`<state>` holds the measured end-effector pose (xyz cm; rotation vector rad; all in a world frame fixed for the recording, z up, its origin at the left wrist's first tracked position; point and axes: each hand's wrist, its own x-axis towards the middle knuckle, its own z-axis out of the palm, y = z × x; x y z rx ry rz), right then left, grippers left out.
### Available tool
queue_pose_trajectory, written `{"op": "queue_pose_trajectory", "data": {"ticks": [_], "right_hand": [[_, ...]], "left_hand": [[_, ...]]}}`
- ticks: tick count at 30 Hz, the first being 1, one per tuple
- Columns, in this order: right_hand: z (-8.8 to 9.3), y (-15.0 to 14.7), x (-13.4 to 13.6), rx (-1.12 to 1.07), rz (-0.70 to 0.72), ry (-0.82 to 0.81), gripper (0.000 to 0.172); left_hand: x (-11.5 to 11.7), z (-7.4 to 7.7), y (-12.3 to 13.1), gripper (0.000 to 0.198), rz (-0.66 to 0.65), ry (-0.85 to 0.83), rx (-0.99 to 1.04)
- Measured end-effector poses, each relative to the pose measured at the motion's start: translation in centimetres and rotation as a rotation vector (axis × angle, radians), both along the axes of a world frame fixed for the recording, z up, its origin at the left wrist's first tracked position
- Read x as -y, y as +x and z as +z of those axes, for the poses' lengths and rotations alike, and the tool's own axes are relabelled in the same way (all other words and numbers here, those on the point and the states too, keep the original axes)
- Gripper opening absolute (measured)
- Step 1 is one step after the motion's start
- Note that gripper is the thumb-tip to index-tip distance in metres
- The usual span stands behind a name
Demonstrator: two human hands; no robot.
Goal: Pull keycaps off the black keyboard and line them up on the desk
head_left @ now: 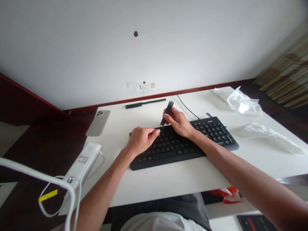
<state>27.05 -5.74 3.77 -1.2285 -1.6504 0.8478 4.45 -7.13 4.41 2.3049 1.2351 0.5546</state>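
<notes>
A black keyboard (183, 144) lies across the white desk (173, 179). My right hand (179, 122) is closed round a small black tool (167, 112), held tilted with its tip down over the keyboard's top row. My left hand (141, 139) rests on the keyboard's left part, its fingers curled and pinched toward the tool's tip; whether anything is between them is too small to tell. A row of loose black keycaps (145, 103) lies along the desk's back edge.
A phone (98, 123) lies face down at the desk's back left. A white power bank (83, 162) with a white cable sits at the left edge. Crumpled clear plastic bags (243, 102) lie at the right. The keyboard's cable (187, 107) runs toward the wall.
</notes>
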Motion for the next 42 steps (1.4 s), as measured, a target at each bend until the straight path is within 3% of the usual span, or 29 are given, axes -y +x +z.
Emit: {"op": "queue_pose_trajectory", "data": {"ticks": [8, 14, 25, 33, 42], "right_hand": [[0.1, 0.0, 0.0, -0.027, 0.012, 0.009, 0.032], [-0.2, 0.1, 0.0, -0.032, 0.029, -0.02, 0.033], [-0.1, 0.2, 0.0, -0.029, 0.096, -0.016, 0.039], [-0.7, 0.3, -0.3, -0.069, 0.143, -0.021, 0.047], [-1.0, 0.0, -0.2, -0.106, 0.15, -0.022, 0.044]], "left_hand": [[-0.1, 0.7, -0.2, 0.053, 0.0, 0.023, -0.038], [0.6, 1.8, 0.1, 0.041, -0.042, -0.011, -0.09], [-0.3, 1.6, -0.7, 0.04, -0.09, -0.269, 0.037], [-0.6, 1.6, -1.0, 0.036, -0.131, -0.316, 0.048], [-0.4, 1.9, -1.4, 0.03, -0.126, -0.403, 0.101]]}}
